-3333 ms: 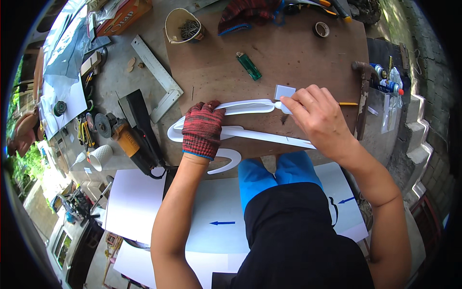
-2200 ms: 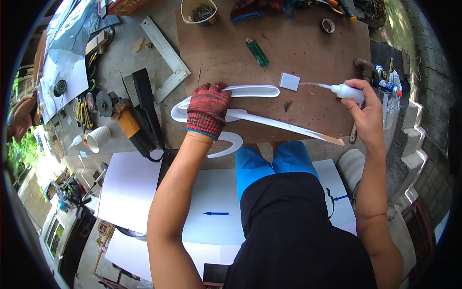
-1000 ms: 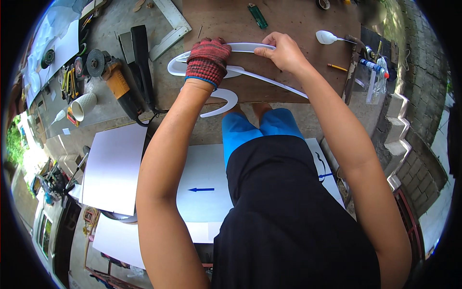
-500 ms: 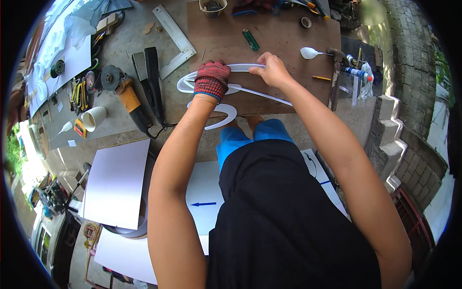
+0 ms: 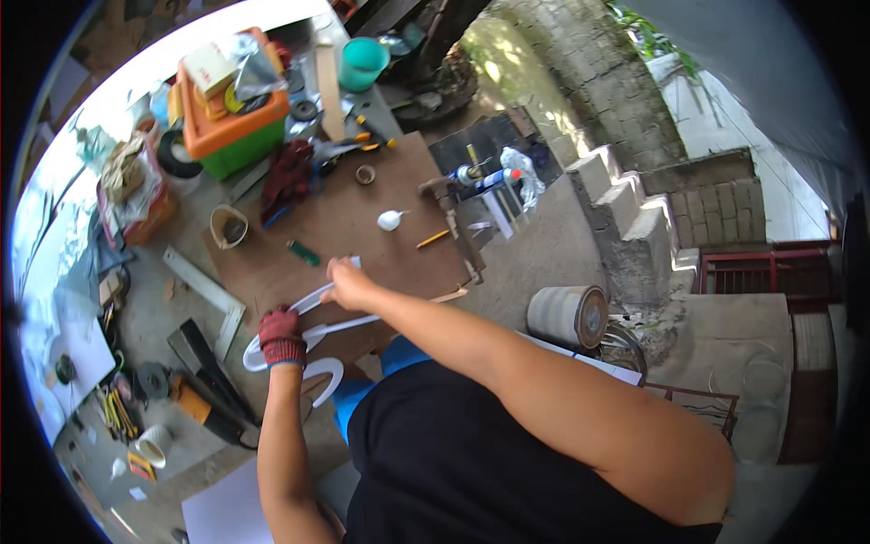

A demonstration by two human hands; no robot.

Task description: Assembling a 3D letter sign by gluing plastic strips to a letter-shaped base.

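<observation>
A white looping cut-out shape [image 5: 349, 324], made of narrow curved strips, lies over the near edge of a brown board [image 5: 399, 272] on the workbench. My left hand [image 5: 282, 334], in a red and black knit glove, is closed over its looped part. The bare fingers of my right hand [image 5: 349, 283] pinch the upper strip near its far end. One curved part of the shape hangs past the board's edge towards my body. A small green lighter-like object [image 5: 304, 253] lies just beyond my hands.
Left of my hands are a metal square [image 5: 207, 292] and an orange angle grinder [image 5: 192, 399]. A white squeeze bottle [image 5: 390, 220], a pencil [image 5: 433, 238] and a tape roll [image 5: 364, 174] rest on the board. Behind stands a green and orange toolbox [image 5: 231, 136]; concrete steps [image 5: 634, 218] rise at right.
The view has swung to the right, bringing the toolbox and a paint can into sight. My right hand has slid along the upper strip towards its end; my left still grips the loop.
</observation>
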